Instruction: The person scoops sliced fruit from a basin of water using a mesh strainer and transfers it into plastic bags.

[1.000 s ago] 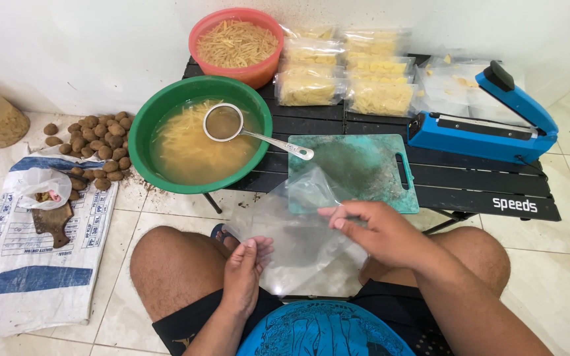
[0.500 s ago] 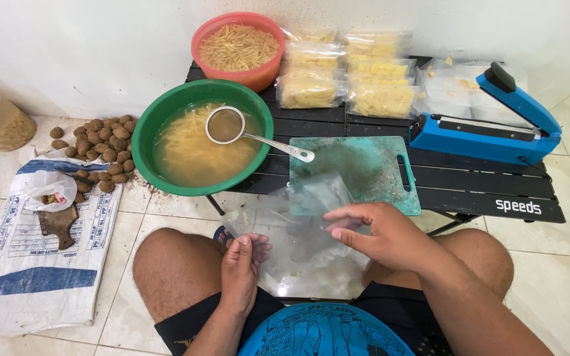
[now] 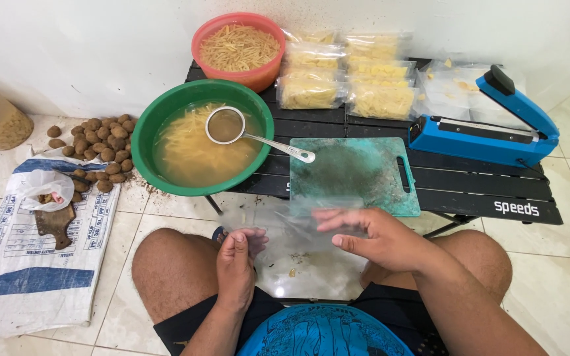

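A: Where is the clear plastic bag (image 3: 298, 227) found?

B: At lower centre of the frame, stretched between both hands above the knees, its long axis running left to right. It is pinched at its left edge by the left hand (image 3: 237, 264); the right hand (image 3: 371, 236) lies on its right end, fingers closed on the film (motion blur there).

A: And against the earlier frame?

B: The bag is seen lower and flatter, dropped below the green cutting board (image 3: 354, 173).

Single head-worn camera, looking steeply down and forward from seated person; hands and knees close below, low black table (image 3: 470, 188) just beyond.
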